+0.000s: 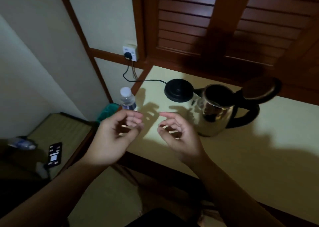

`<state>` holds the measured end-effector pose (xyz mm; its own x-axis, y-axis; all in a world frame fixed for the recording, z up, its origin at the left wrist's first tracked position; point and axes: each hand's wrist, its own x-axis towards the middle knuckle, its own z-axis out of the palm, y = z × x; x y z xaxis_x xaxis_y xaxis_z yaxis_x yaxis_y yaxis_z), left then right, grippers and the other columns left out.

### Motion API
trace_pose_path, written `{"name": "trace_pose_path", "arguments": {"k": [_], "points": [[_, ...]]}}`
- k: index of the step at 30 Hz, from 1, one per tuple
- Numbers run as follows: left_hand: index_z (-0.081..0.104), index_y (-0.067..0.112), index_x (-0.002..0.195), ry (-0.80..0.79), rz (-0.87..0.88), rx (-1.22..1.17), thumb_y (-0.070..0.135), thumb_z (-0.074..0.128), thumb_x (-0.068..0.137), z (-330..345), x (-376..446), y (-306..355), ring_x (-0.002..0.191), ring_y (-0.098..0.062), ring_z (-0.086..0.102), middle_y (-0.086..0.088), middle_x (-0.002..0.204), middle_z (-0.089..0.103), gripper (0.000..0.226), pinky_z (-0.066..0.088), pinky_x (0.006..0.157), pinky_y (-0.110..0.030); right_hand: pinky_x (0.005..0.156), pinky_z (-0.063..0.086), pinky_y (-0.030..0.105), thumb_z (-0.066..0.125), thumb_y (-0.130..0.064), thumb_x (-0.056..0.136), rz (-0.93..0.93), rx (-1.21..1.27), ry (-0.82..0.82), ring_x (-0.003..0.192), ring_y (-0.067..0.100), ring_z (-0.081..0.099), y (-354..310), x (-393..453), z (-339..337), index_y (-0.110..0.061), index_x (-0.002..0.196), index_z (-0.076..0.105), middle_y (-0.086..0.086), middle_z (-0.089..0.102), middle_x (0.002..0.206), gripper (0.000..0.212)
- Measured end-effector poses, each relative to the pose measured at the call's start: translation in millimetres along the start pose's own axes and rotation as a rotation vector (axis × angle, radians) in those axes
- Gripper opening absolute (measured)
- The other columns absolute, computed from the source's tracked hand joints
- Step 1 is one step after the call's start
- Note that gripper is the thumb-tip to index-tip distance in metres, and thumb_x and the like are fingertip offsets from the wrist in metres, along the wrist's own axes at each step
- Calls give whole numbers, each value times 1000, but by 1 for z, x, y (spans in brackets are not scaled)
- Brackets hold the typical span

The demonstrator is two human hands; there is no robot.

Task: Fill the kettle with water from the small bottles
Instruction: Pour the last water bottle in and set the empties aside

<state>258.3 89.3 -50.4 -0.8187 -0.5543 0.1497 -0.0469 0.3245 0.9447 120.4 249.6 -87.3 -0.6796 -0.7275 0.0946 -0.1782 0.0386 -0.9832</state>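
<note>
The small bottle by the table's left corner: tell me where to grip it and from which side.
Grip the small bottle round its clear body, just under the white cap, with the left hand coming from the near side. It stands upright at the table corner, capped, nearest that hand; the kettle sits well right.

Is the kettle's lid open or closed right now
Open. The kettle stands on the table off its base, its lid flipped back and the dark mouth exposed.
</note>
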Motion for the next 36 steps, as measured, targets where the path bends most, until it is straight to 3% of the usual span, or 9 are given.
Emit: {"name": "trace_pose_path", "arguments": {"k": [6,9,12,14,17,21,26,30,36], "points": [[65,14,107,246,123,266,15,74,90,-51,35,0,84,-18,64,-5,91,65,20,56,79,-31,89,53,24,84,-29,91,-13,-73,-4,116,4,61,19,51,60,-35,148,53,-17,65,128,65],[65,23,118,172,88,344,28,79,86,-63,62,-13,93,-12,65,6,105,63,35,58,78,-30,101,53,34,89,-36,86,-18,-143,37,126,8,56,32,79,82,-37,154,44,-14,60,138,82],[63,29,131,43,37,376,39,80,84,-63,82,-22,100,-1,64,13,117,64,51,50,78,-11,109,53,41,89,-43,82,-31,-233,31,135,16,55,43,101,100,-34,158,37,-6,58,150,92],[64,25,133,25,63,428,38,80,84,-60,91,-26,102,-1,63,11,122,65,52,46,79,-7,106,56,42,87,-41,83,-38,-238,27,131,20,62,50,111,112,-32,156,39,-2,63,146,89],[67,20,128,35,106,518,34,76,88,-57,98,-28,100,-6,63,5,121,66,43,51,82,-16,96,60,44,83,-28,91,-59,-206,27,114,20,70,53,117,117,-26,143,54,0,73,126,60],[72,20,119,-47,174,469,32,79,86,-51,100,-17,95,-3,64,7,107,67,35,55,86,-28,93,59,34,80,-30,95,-105,-188,34,111,9,69,43,97,94,-27,138,58,-7,73,121,48],[75,24,116,-374,206,278,34,80,84,-24,94,9,102,-14,66,3,105,69,33,55,91,-36,88,60,36,80,-35,95,-124,-195,69,110,10,69,26,39,36,-30,136,60,-12,72,121,45],[77,19,108,-588,241,208,28,83,84,19,90,22,105,-13,66,6,106,68,27,57,83,-43,91,59,26,83,-35,93,-17,-194,139,116,3,68,29,-9,-10,-34,139,61,-20,71,126,52],[75,24,108,-669,332,182,28,83,85,86,83,27,93,-11,65,9,101,66,25,50,66,-20,88,50,7,84,-26,91,59,-183,273,118,-11,64,40,-49,-54,-40,134,60,-38,66,124,51]]}}
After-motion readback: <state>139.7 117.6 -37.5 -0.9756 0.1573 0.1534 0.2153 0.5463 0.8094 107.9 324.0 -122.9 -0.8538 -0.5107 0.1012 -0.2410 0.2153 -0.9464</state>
